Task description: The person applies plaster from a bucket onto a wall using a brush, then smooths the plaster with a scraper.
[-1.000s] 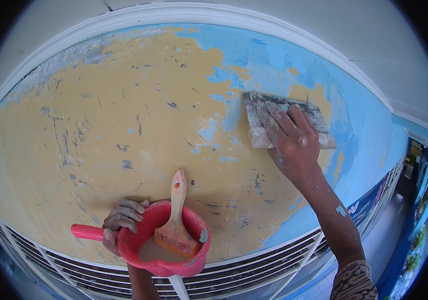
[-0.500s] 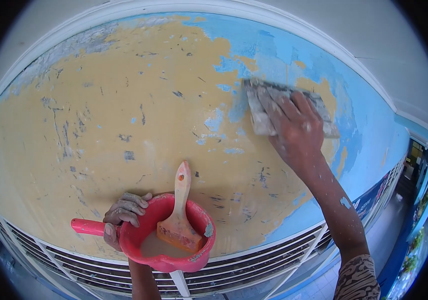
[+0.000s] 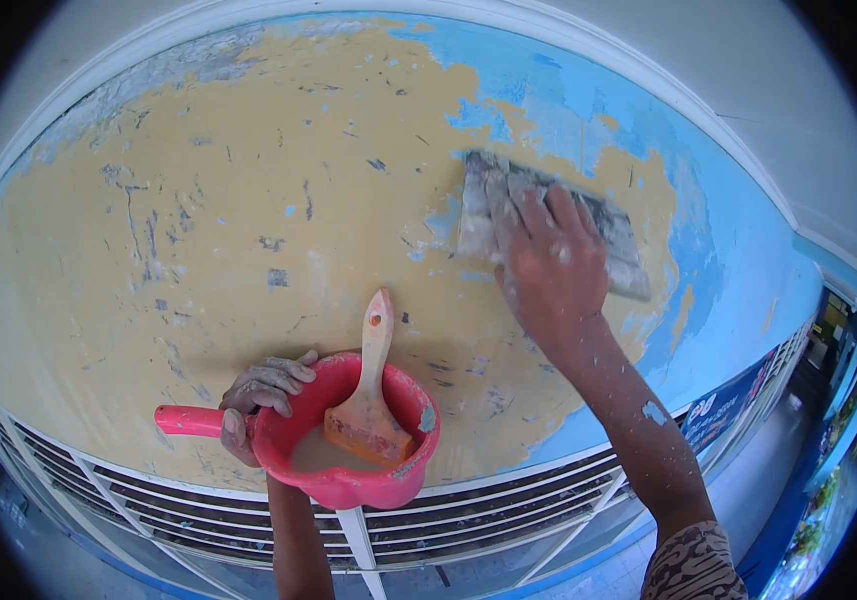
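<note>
My right hand (image 3: 554, 260) is closed on a wide, flat scraper (image 3: 479, 215) crusted with grey-white residue, and presses it against the wall (image 3: 249, 240). The wall is mostly tan, with dark marks and blue paint to the right. Below, my left hand (image 3: 264, 390) grips a pinkish-red dipper (image 3: 374, 490) where its handle (image 3: 187, 421) meets the bowl, fingers over the rim. Cloudy, pale liquid lies inside the dipper. A wide paintbrush (image 3: 371, 380) leans in it with the wooden handle up and its orange-stained end in the bowl.
White slatted louvres (image 3: 489, 520) run along the wall's lower edge. A white moulding (image 3: 639, 65) borders the top. At the right are a blue banner (image 3: 724, 410), a tiled walkway and some plants.
My right hand has moved the scraper left and slightly down across the wall. The dipper and left hand appear a little higher and to the right as the view shifts.
</note>
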Available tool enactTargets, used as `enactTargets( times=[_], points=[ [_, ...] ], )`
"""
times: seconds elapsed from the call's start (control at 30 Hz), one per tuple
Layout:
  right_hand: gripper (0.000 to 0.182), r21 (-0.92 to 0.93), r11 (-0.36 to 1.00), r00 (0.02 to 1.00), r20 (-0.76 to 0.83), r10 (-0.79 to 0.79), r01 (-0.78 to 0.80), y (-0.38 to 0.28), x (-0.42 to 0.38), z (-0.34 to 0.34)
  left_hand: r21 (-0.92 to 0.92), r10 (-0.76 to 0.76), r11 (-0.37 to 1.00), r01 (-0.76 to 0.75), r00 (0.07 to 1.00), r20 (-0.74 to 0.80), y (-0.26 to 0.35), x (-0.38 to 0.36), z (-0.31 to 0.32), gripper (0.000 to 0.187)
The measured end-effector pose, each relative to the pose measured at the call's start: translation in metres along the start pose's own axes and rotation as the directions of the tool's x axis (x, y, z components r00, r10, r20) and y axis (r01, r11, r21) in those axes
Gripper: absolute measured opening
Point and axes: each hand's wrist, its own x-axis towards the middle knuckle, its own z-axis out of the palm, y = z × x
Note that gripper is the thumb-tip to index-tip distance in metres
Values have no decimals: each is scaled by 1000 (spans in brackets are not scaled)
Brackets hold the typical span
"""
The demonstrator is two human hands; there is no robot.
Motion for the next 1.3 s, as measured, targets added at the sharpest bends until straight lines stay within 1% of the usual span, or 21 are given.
enactTargets(
  times=[0.03, 0.07, 0.17, 0.23, 0.27, 0.33, 0.47, 0.57, 0.63, 0.67, 0.7, 0.77, 0.83, 0.87, 0.97, 1.0, 1.03, 1.13, 1.2, 1.27, 1.3],
  points=[
    [34, 4, 1000, 999, 39, 0, 0, -9, -9, -4, 0, 5, 1000, -5, 1000, -21, 3, 1, -1, 64],
    [34, 7, 1000, 999, 34, 1, -1, -15, -19, -4, 4, 9, 1000, -9, 1000, -19, 6, 5, -3, 64],
    [33, 74, 997, 1000, -31, 2, 0, -18, -30, -2, -48, -19, 999, 21, 998, 58, 13, 18, -5, 62],
    [33, 123, 989, 996, 37, 79, -83, -14, -27, -9, 14, 4, 1000, -5, 999, 35, 12, 23, 1, 61],
    [33, 124, 988, 995, 48, 84, -90, -15, -31, -8, 15, -8, 1000, 8, 999, 34, 10, 23, 1, 61],
    [35, 68, 998, 1000, 26, -5, 3, -17, -37, -1, -92, -9, 996, 11, 1000, 21, 6, 28, 0, 61],
    [34, 104, 995, 1000, -19, 6, -4, -18, -40, 1, -42, 7, 999, -4, 998, 62, 9, 28, -4, 62],
    [31, 75, 997, 999, -36, 21, -18, -14, -26, 7, -10, -18, 1000, 19, 994, 110, 10, 26, -7, 62],
    [29, 38, 994, 993, -47, 105, -103, -11, 1, 7, -7, -14, 1000, 14, 999, 43, 10, 25, -3, 63],
    [30, 22, 993, 989, -90, 117, -116, -10, 10, 10, -3, -22, 1000, 22, 999, 49, 9, 25, -3, 63],
    [30, 24, 992, 988, -88, 124, -122, -12, 5, 9, -15, -15, 1000, 16, 998, 63, 8, 25, -4, 63],
    [29, 28, 997, 997, -45, 70, -69, -21, -14, 7, -22, -13, 1000, 14, 997, 73, 10, 25, -4, 63],
    [30, 40, 997, 997, -46, 62, -60, -30, -38, 7, 11, -11, 1000, 11, 999, -38, 10, 22, 4, 62],
    [31, 51, 997, 998, -47, 52, -49, -32, -44, 7, 15, -4, 1000, 5, 999, -46, 11, 20, 3, 62],
    [33, 8, 995, 990, -93, 104, -104, -16, 8, 11, 27, -9, 1000, 9, 1000, 6, 7, 24, -3, 62],
    [36, 38, 987, 986, -57, 158, -156, -13, 24, 18, 10, -2, 1000, 1, 998, 67, 4, 25, -12, 62],
    [36, 44, 987, 986, -48, 158, -156, -17, 21, 16, -9, 8, 1000, -7, 993, 121, 6, 26, -13, 62],
    [32, 12, 996, 996, -25, 91, -90, -36, -14, 3, -33, 31, 999, -29, 999, 38, 9, 21, -5, 61],
    [28, 75, 997, 999, -34, 24, -21, -46, -48, 10, -48, 45, 998, -43, 998, 34, 26, 17, -7, 62],
    [27, 70, 997, 998, -49, 35, -31, -39, -25, 8, -59, 61, 997, -58, 997, 52, 47, 17, 0, 62],
    [26, 68, 997, 998, -44, 48, -45, -34, -12, 8, -19, 70, 997, -70, 997, 19, 57, 15, 8, 63]
  ],
)
